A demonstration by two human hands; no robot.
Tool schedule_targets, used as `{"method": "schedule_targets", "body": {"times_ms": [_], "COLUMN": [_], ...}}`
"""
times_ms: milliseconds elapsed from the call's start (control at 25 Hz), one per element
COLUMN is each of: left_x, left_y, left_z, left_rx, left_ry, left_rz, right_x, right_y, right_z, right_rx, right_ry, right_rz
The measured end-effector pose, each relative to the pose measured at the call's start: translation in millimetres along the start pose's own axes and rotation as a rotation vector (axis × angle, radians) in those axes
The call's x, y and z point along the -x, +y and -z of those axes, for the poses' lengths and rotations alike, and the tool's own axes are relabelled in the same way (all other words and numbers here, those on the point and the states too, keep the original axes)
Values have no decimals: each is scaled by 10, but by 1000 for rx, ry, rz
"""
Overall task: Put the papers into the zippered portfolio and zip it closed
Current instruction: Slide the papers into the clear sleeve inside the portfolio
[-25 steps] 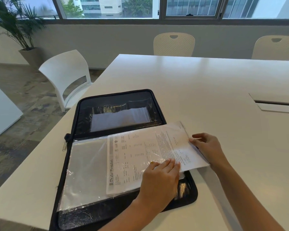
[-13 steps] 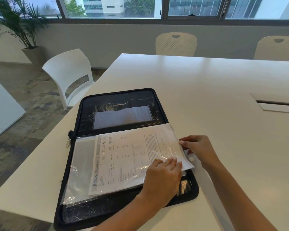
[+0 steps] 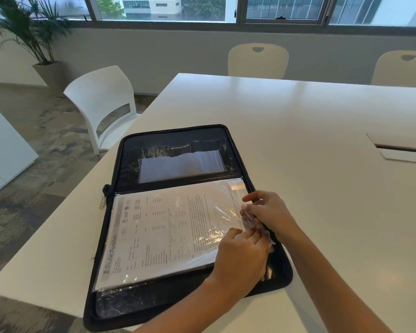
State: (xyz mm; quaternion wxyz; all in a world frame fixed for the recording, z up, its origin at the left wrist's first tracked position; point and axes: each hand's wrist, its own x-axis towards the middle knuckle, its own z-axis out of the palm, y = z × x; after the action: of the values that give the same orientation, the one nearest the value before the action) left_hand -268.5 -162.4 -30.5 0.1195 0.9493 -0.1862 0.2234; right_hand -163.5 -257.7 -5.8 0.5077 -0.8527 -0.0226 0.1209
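A black zippered portfolio [image 3: 173,140] lies open on the white table [image 3: 298,121], its near corner over the table's front edge. Printed papers [image 3: 159,234] sit inside a clear plastic sleeve on the portfolio's near half. My left hand [image 3: 240,258] rests on the sleeve's right end, fingers pressing the plastic. At the sleeve's right edge my right hand [image 3: 267,212] pinches the crinkled plastic opening. The far half holds a clear pocket [image 3: 180,167] with a sheet in it. A metal zipper pull [image 3: 102,203] hangs at the left of the spine.
A white chair [image 3: 101,104] stands at the table's left side, two cream chairs [image 3: 257,60] at the far side. A cable hatch [image 3: 399,149] is set into the table at right. A potted palm [image 3: 34,37] stands by the window.
The papers have slid left, fully into the clear sleeve. My right hand followed them to the sleeve's right edge, and my left hand shifted right onto the sleeve's end.
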Motion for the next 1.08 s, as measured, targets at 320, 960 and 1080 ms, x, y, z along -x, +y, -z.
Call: {"method": "schedule_targets", "body": {"times_ms": [320,960,1080], "left_x": [74,176,181], "left_y": [72,-227,-450], "left_z": [19,285,369], "left_rx": [121,321,298], "left_ry": [-2,-70,-76], "left_rz": [-9,43,25], "right_x": [167,767,858], "right_y": [64,132,133], "right_z": [162,293,301], "right_rx": [139,435,529], "right_ry": [-136,19,78], "right_rz": [-41,-6,-64]}}
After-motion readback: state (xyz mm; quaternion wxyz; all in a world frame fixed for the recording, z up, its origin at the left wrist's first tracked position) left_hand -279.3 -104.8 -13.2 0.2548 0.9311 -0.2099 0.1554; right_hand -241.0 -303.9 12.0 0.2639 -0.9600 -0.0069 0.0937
